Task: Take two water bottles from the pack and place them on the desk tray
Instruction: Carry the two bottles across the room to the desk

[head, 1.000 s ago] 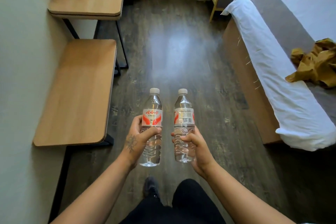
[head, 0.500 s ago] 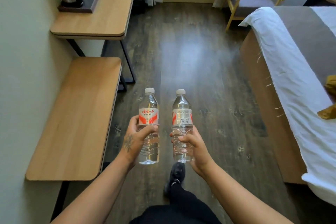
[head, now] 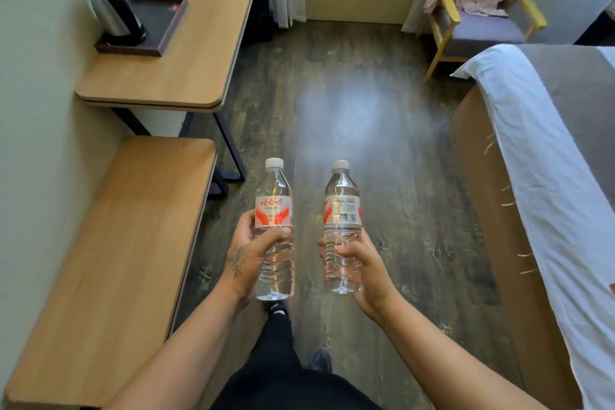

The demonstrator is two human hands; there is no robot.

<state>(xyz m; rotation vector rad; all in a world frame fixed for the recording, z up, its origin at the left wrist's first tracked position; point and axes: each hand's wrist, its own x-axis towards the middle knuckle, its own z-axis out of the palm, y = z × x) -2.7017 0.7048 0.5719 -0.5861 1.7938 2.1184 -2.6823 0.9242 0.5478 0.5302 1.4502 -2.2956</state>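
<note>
I hold two clear water bottles upright over the wooden floor, each with a white cap and a red-and-white label. My left hand (head: pixel 246 253) grips the left bottle (head: pixel 274 210) around its lower half. My right hand (head: pixel 362 263) grips the right bottle (head: pixel 342 206) the same way. The two bottles stand apart, side by side. The dark desk tray (head: pixel 166 23) lies on the wooden desk (head: pixel 186 70) at the far left, well ahead of both hands, with a steel kettle (head: pixel 111 12) on its left part. The pack is out of view.
A low wooden bench (head: pixel 126 243) runs along the left wall, below and in front of the desk. A bed (head: pixel 545 183) with white sheet fills the right side. A yellow-framed chair (head: pixel 479 30) with clothing stands at the back. Open floor lies between bench and bed.
I have walked forward with both bottles: the desk, tray and kettle have come closer and lower in view. The yellow cloth on the bed has slipped out of view. My grips are unchanged.
</note>
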